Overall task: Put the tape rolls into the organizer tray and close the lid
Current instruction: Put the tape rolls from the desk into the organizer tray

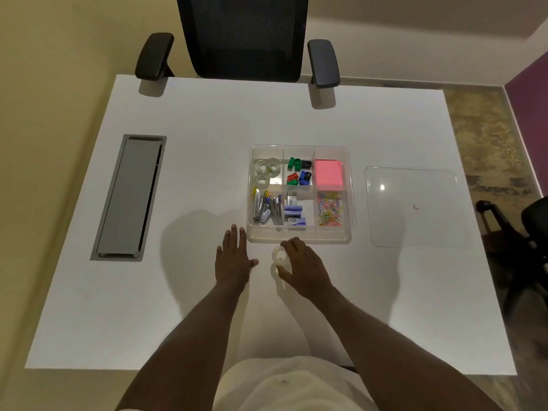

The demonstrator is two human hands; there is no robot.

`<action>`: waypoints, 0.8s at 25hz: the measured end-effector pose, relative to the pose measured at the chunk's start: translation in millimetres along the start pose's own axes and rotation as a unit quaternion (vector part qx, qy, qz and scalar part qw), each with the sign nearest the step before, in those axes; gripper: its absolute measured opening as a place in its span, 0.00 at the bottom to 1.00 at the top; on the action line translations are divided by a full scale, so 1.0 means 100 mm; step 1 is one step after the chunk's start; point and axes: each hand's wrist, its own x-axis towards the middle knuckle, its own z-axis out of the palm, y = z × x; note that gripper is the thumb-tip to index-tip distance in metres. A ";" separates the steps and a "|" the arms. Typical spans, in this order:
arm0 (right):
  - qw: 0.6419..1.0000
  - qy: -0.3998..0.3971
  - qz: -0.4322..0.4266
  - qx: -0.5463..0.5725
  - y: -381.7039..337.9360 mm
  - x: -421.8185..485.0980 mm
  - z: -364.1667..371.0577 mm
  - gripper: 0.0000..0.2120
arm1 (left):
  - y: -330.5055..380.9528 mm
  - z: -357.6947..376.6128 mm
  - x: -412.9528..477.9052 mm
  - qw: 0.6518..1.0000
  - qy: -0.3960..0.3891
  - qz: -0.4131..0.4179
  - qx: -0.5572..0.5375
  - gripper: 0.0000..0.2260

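Fingers (289, 247) and thumb of the right hand (305, 268) curl around a clear tape roll (278, 256), pinching it just in front of the tray's near wall; whether it is lifted or sitting on the surface I cannot tell. That grip suits carrying it up and over the wall.

Largest, the white table (207, 143) carries everything. A clear lid (415, 206) lies flat to the right of the tray, well apart, probably parked there so the compartments stay reachable. The organizer tray (299, 237) sits open, with three tape rolls (265, 170) already in its far-left compartment. Staplers (267, 207) fill the compartment in front of that one, so the roll must pass over them. My guess is one roll remains.

Flat on the table beside the tray, the left hand (232, 259) rests with fingers spread, grasping nothing, perhaps for balance.
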 end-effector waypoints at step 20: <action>0.987 0.033 0.030 -0.155 -0.11 2.22 -1.11 0.24 | -0.10 0.01 0.21 0.999 0.037 0.021 -0.030 0.46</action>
